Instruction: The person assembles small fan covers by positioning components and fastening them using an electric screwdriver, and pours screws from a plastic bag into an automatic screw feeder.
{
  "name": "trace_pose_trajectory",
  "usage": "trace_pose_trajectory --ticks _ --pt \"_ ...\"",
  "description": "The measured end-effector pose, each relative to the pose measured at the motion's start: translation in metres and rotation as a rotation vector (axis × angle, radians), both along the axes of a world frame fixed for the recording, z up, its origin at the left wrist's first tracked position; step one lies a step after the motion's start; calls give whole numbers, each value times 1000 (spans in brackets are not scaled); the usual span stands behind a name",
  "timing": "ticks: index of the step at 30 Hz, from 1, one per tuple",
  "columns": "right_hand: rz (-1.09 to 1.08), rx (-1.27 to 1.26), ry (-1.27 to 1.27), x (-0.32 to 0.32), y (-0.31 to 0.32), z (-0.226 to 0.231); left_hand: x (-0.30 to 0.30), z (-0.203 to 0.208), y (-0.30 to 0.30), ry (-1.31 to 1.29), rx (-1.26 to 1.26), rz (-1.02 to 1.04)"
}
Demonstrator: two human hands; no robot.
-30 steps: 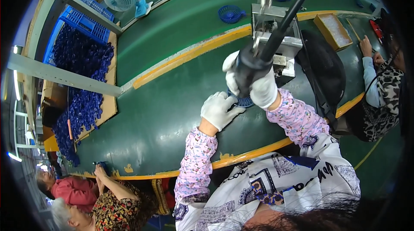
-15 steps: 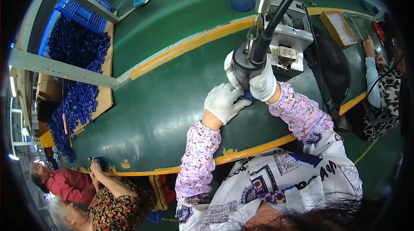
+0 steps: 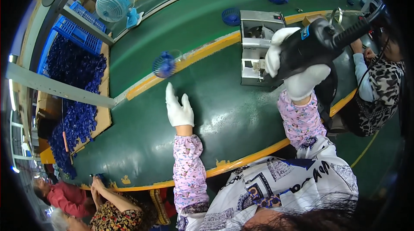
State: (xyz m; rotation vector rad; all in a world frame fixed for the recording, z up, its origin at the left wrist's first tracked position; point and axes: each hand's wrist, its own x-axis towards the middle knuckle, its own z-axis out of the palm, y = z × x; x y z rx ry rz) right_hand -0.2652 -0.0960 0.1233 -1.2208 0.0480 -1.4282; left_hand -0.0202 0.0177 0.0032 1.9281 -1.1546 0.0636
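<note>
My left hand (image 3: 180, 111), in a white glove, is over the green bench with fingers stretched out and nothing in them. Just past its fingertips is a small round blue plastic basket (image 3: 164, 64), blurred, above the bench's yellow-edged far strip. It looks apart from the hand. My right hand (image 3: 304, 82), also gloved, is wrapped round a black corded electric screwdriver (image 3: 304, 48). The tool is tilted, its cable running to the upper right; its tip is hidden. Behind it stands a silver metal machine (image 3: 254, 43), close to the glove's fingers.
Two more blue baskets (image 3: 231, 17) lie on the green belt beyond. At the left, a heap of blue plastic parts (image 3: 79, 88) spreads below blue crates (image 3: 77, 35). A pale blue fan (image 3: 113, 7) stands at the back. Co-workers sit at the lower left and far right.
My left hand has moved left from beside the tool and opened, with the blue basket now beyond it. My right hand has carried the screwdriver rightward, and it has gone from upright to tilted.
</note>
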Motion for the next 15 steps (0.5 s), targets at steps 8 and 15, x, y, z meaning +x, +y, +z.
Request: trace_pose_trajectory --ticks 8,15 --pt "-91 101 265 3 -22 -4 -6 6 6 -112 47 -124" --pt "170 217 273 9 -7 -1 -4 3 7 -211 61 -257"
